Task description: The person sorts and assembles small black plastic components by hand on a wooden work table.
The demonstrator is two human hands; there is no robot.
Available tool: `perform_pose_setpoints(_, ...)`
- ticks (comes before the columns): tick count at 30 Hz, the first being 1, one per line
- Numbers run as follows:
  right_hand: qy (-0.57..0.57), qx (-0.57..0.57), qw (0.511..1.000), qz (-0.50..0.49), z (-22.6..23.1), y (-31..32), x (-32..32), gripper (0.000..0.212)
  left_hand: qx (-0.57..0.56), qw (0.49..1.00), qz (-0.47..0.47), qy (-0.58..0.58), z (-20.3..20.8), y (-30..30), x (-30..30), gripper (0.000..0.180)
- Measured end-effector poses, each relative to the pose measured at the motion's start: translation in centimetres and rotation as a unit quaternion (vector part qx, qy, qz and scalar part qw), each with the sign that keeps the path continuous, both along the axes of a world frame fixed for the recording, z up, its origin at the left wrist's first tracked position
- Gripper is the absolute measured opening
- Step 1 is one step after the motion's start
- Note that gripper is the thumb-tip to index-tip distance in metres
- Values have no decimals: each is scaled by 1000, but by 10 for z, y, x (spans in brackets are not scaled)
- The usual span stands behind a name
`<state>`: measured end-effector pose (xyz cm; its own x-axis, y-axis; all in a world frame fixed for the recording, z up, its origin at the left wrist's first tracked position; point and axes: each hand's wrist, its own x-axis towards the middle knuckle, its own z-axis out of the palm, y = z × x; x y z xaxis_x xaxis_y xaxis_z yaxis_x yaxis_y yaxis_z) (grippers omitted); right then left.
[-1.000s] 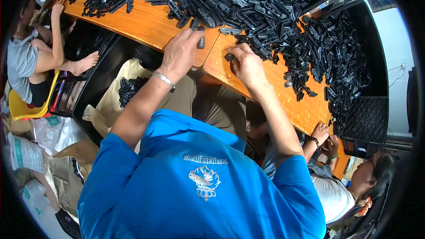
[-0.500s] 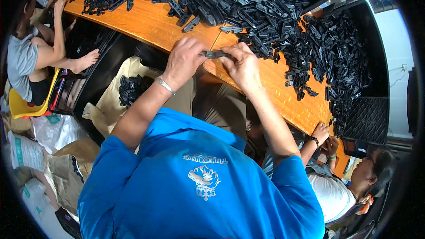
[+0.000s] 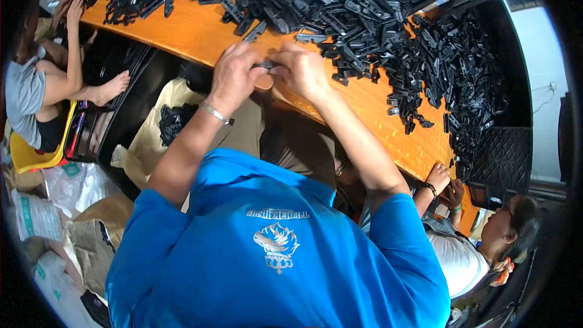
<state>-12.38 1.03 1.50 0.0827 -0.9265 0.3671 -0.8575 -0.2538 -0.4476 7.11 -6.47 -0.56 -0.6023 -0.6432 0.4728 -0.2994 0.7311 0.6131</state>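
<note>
Between my two hands, at the near edge of the wooden table (image 3: 200, 30), is a small black plastic part (image 3: 267, 65). My left hand (image 3: 234, 79) pinches its left end. The right end is in the fingers of my right hand (image 3: 301, 71), which hide much of it. Both hands are closed and slightly blurred, their fingertips almost meeting. Just beyond them lies a large heap of black plastic parts (image 3: 340, 15), long, narrow and slotted.
An open paper sack (image 3: 175, 94) with black parts stands below the table, left of my legs. A person (image 3: 36, 85) sits at the far left on a yellow stool (image 3: 36, 153). Another person (image 3: 452, 258) works at right, near a black crate (image 3: 501, 161).
My hands have shifted left and come closer together, with the black part still between them. Less of the part shows now.
</note>
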Motion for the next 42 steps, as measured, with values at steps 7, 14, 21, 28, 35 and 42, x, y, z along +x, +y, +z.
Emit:
perform_pose_setpoints(7, -16, 60, 998, 24, 9, 44, 14, 18, 66, 971, -110, -200, 26, -42, 106, 25)
perform_pose_setpoints(14, 150, 13, 961, -232, 19, 105, -55, 18, 37, 995, 59, -67, 35, -33, 28, 27)
perform_pose_setpoints(21, 209, 108, 956, -177, 23, 91, -76, 36, -56, 984, 119, -117, 18, -50, -44, 21)
perform_pose_setpoints(28, 226, 123, 949, -184, 24, 91, -81, 30, 14, 982, 145, -118, 14, -47, -52, 23)
perform_pose_setpoints(35, 232, 187, 941, -157, 31, 80, -80, 27, 228, 964, 87, -108, 10, -40, -27, 32)
perform_pose_setpoints(42, -73, 65, 986, -135, 25, 65, -33, 24, 348, 917, -45, 190, -15, -17, -9, 51)
